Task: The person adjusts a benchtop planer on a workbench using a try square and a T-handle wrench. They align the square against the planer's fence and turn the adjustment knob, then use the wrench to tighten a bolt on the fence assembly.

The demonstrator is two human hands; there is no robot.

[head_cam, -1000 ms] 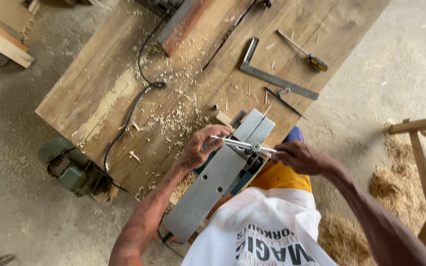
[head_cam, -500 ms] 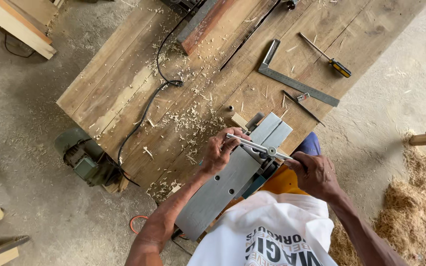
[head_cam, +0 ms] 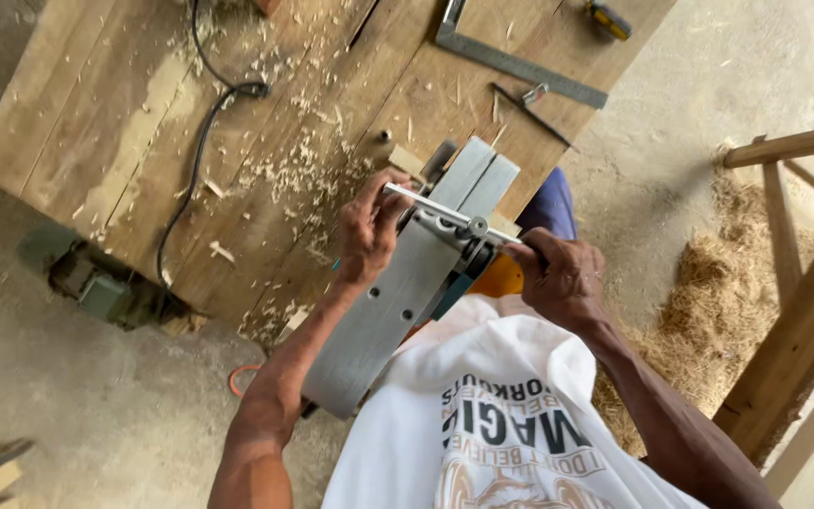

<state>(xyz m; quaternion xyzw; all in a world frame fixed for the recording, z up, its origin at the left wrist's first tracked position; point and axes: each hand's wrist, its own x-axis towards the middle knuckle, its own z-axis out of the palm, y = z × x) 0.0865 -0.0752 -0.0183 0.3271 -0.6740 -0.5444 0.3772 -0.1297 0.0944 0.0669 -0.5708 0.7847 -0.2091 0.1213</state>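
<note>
A grey electric planer (head_cam: 398, 302) lies sole-up against the front edge of a wooden workbench (head_cam: 332, 123), its long flat base pointing toward me. My left hand (head_cam: 369, 226) grips its left side near the cutter and touches one end of a thin metal rod (head_cam: 449, 219) that runs across the base. Over on the other side, my right hand (head_cam: 558, 278) is closed on the rod's right end, beside the planer's orange-yellow body. My white printed shirt (head_cam: 492, 424) fills the foreground.
Wood shavings and a black power cable (head_cam: 202, 141) lie across the bench. A steel square (head_cam: 520, 68), a screwdriver (head_cam: 610, 19) and a thin dark tool (head_cam: 531, 111) sit at its far side. A green motor (head_cam: 96, 287) stands on the concrete floor; sawdust and wooden frames are at right.
The view has moved closer and shifted right. Both hands stay on the planer and rod; my right hand has slid nearer to the planer's side.
</note>
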